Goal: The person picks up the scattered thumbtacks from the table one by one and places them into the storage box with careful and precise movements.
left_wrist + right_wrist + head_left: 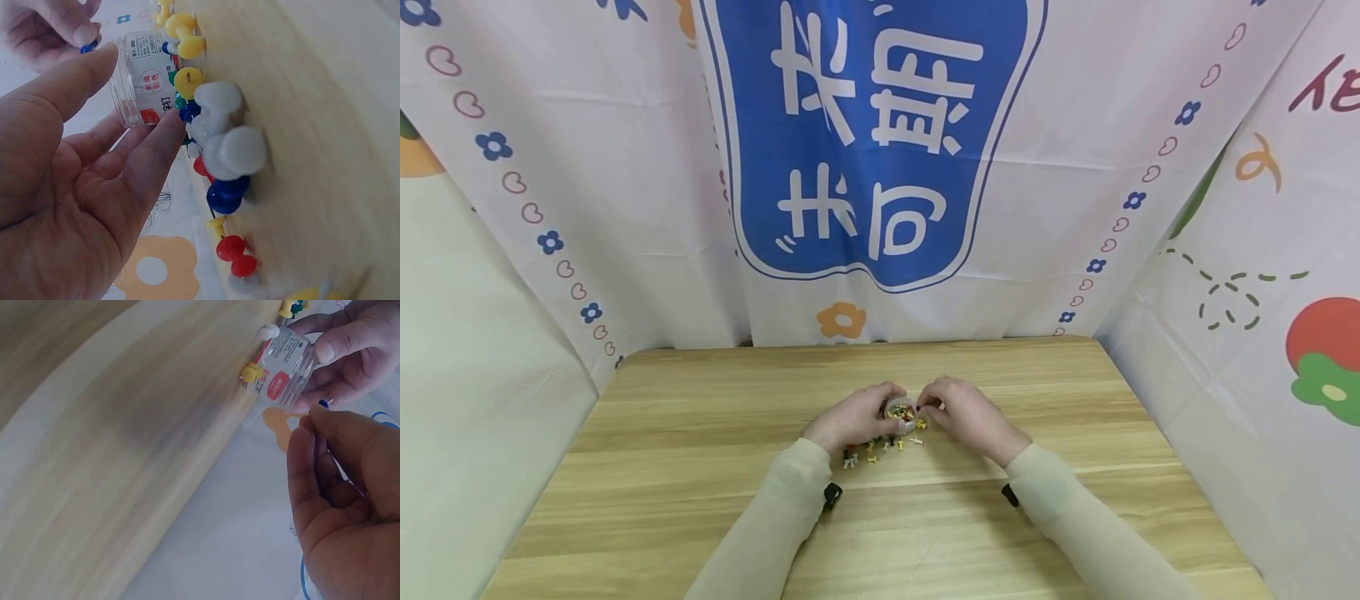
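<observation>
A small clear jar with a printed label stands on the table, with several coloured push pins inside. My left hand holds the jar from the left, thumb at its rim and fingers around its side. Just right of the jar's mouth, my right hand pinches a blue push pin between thumb and fingertips. Loose pins lie around the jar's base: white pins, a red pin and a yellow pin among them.
The wooden table ends at a back edge close beyond the hands. A printed curtain hangs behind it, and another printed cloth hangs along the right side.
</observation>
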`<state>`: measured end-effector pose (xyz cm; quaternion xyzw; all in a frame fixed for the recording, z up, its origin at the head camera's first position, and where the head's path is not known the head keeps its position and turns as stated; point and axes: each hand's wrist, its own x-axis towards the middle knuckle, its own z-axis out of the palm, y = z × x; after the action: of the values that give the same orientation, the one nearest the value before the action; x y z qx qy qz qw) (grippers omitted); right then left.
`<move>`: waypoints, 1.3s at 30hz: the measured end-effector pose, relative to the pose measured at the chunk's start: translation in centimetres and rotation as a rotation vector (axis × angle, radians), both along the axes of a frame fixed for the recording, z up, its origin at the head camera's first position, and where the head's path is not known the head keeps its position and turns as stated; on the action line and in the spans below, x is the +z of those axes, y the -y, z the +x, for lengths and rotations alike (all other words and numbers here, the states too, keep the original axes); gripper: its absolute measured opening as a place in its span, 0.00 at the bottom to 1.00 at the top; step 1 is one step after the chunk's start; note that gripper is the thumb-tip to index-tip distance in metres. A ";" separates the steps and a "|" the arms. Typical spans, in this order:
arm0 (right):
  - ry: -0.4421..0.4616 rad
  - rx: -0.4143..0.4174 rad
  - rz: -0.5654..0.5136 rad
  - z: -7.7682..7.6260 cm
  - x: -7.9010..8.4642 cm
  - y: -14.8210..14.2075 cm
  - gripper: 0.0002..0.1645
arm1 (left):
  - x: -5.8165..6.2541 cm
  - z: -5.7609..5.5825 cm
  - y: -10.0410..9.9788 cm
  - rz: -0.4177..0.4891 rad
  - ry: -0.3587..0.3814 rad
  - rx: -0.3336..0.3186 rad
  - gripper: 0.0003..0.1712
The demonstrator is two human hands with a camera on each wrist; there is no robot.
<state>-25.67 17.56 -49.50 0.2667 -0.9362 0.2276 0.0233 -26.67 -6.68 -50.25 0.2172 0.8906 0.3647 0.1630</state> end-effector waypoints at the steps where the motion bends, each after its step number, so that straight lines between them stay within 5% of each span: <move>1: 0.001 -0.003 -0.010 -0.1 0.0 0.2 0.06 | 0.0 0.0 0.0 -0.001 0.002 0.000 0.30; 21: 0.064 -0.055 -0.046 0.2 0.3 0.6 0.05 | 0.1 0.0 0.1 0.003 -0.001 -0.001 0.30; 39: 0.100 -0.142 0.033 0.5 -1.6 0.7 0.04 | -0.1 -0.1 0.0 -0.007 -0.001 0.006 0.30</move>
<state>-25.16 16.86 -51.08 0.1884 -0.9564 0.2230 -0.0118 -26.80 -6.72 -50.34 0.2141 0.8926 0.3620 0.1623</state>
